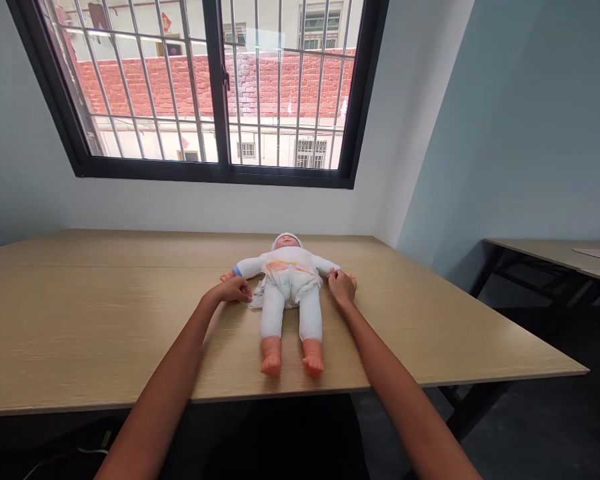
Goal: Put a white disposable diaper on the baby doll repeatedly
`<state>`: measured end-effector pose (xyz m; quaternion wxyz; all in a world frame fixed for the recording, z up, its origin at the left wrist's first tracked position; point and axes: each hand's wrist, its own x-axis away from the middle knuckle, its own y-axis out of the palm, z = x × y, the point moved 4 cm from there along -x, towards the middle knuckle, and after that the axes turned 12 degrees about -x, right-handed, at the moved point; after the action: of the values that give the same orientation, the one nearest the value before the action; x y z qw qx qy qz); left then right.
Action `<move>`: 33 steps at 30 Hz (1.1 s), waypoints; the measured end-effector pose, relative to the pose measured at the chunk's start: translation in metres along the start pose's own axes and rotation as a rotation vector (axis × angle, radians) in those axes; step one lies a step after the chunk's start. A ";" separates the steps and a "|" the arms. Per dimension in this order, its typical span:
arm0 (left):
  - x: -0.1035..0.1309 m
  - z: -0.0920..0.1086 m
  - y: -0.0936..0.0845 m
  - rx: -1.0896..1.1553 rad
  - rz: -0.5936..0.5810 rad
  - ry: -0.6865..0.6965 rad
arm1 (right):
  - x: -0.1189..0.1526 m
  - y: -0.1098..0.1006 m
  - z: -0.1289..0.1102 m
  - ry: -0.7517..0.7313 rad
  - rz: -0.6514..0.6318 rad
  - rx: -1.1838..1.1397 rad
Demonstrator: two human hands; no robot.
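Note:
A baby doll (289, 256) in white clothes and a white cap lies on its back on the wooden table (145, 333), feet toward me, arms spread. Around its hips is a white diaper (295, 283) with an orange and yellow print at the waist. On the left, a loose white flap of the diaper sticks out over the table. My left hand (235, 289) is closed at that flap, just below the doll's blue-cuffed arm. By the doll's other forearm, my right hand (342, 288) has its fingers curled closed against the sleeve; what is between them is hidden.
Behind the table is a white wall with a black-framed, barred window (220, 120). The table's front edge runs just beyond the doll's feet. To the right stands another table (545, 257) with a pink item (597, 254) on it.

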<state>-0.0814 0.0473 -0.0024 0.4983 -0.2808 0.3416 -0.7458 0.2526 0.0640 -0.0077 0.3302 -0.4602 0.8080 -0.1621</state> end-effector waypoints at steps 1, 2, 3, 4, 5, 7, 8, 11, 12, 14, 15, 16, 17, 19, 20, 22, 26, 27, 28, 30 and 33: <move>0.001 0.000 -0.001 0.005 -0.006 -0.007 | 0.000 0.001 -0.001 -0.010 -0.004 0.003; 0.002 0.001 -0.002 0.013 -0.007 -0.014 | 0.001 0.001 -0.001 -0.017 -0.007 0.005; 0.004 0.002 -0.003 0.022 -0.002 -0.020 | 0.001 0.001 -0.002 -0.022 -0.010 0.006; 0.005 0.004 -0.005 0.030 0.005 -0.026 | 0.001 0.001 -0.001 -0.026 -0.011 0.006; 0.007 0.007 -0.006 0.052 0.018 -0.022 | 0.001 0.001 -0.001 -0.027 -0.013 0.005; 0.009 0.016 -0.009 0.156 0.059 0.028 | 0.000 0.001 -0.001 -0.027 -0.019 0.001; 0.010 0.021 -0.010 0.228 0.083 0.073 | 0.000 0.001 -0.001 -0.027 -0.022 -0.002; 0.011 0.035 -0.008 0.402 0.126 0.193 | 0.000 0.001 -0.002 -0.026 -0.029 -0.012; 0.011 0.037 -0.006 0.412 0.123 0.206 | 0.000 0.001 -0.003 -0.026 -0.029 -0.015; 0.008 0.036 0.000 0.392 0.115 0.199 | 0.001 0.000 -0.004 -0.024 -0.024 -0.023; 0.006 0.034 0.003 0.374 0.112 0.189 | 0.002 0.000 -0.004 -0.023 -0.021 -0.027; 0.005 0.031 0.005 0.355 0.111 0.175 | 0.002 0.000 -0.004 -0.022 -0.018 -0.032; 0.003 0.028 0.006 0.340 0.112 0.162 | 0.003 -0.001 -0.004 -0.022 -0.015 -0.037; 0.001 0.022 0.007 0.323 0.127 0.133 | 0.004 -0.004 -0.004 -0.023 -0.009 -0.049; 0.000 0.019 0.007 0.319 0.138 0.113 | 0.004 -0.005 -0.005 -0.024 -0.003 -0.056; 0.000 0.014 0.005 0.332 0.152 0.057 | 0.005 -0.011 -0.011 -0.032 0.017 -0.072; 0.001 0.009 0.001 0.413 0.155 0.009 | 0.018 -0.021 -0.054 -0.194 0.132 -0.288; 0.002 0.009 0.000 0.437 0.161 0.022 | 0.024 -0.021 -0.072 -0.282 0.137 -0.338; 0.002 0.008 -0.002 0.467 0.171 0.034 | 0.033 -0.018 -0.093 -0.384 0.105 -0.353; 0.002 0.005 -0.005 0.531 0.189 0.050 | 0.052 -0.003 -0.135 -0.594 -0.059 -0.273; 0.003 0.001 -0.010 0.591 0.202 0.071 | 0.078 0.027 -0.181 -0.793 -0.274 -0.027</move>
<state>-0.0878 0.0469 0.0065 0.6176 -0.0621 0.1536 -0.7689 0.0839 0.0040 0.0795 0.5850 -0.5944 0.5518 -0.0044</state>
